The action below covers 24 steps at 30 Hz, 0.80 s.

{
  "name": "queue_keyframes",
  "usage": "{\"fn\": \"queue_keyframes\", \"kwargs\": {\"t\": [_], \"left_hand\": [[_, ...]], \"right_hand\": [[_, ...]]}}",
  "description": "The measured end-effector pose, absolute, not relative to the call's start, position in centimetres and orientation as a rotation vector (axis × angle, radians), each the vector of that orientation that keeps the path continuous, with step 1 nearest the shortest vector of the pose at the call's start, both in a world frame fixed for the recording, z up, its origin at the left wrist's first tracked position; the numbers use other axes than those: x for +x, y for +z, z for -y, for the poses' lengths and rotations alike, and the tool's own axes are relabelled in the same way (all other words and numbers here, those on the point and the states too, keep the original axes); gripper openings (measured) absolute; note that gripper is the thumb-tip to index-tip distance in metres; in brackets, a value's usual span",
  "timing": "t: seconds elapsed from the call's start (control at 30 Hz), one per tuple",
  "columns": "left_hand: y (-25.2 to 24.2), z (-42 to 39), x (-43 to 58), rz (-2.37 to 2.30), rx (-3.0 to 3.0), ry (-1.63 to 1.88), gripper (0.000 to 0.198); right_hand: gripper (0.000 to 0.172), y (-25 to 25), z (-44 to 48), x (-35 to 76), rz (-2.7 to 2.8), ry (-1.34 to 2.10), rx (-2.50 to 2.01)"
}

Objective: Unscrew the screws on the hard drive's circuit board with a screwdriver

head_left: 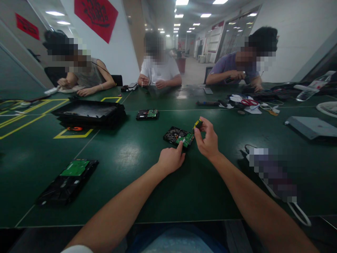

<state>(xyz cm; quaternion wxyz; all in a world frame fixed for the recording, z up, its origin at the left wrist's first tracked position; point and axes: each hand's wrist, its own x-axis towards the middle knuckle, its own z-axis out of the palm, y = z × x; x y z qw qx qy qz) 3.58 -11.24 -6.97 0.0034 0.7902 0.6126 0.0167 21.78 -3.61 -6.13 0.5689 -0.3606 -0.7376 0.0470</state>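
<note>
In the head view, stacked black trays [105, 119] sit at left, their contents unclear. Of three hard drives [174, 133] on the green table [126, 156], the central one meets the index finger of the left hand [171, 159], whose grip I cannot tell; the right hand [209, 141] pinches one yellow-and-black tool [198, 123] by that drive's right end.

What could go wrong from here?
The yellow-and-black tool in the right hand, close to the drive, might slip and scratch its green board or jab the left hand's index finger there. The drive lies on a shiny tabletop, so it could slide if pushed.
</note>
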Motion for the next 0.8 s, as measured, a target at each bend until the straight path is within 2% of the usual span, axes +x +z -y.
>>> {"fn": "queue_keyframes", "kwargs": {"t": [0.8], "left_hand": [[-6.91, 11.29, 3.63, -1.914, 2.462, 0.034, 0.064]], "right_hand": [[0.053, -6.18, 3.51, 21.87, 1.729, 0.075, -0.865]]}}
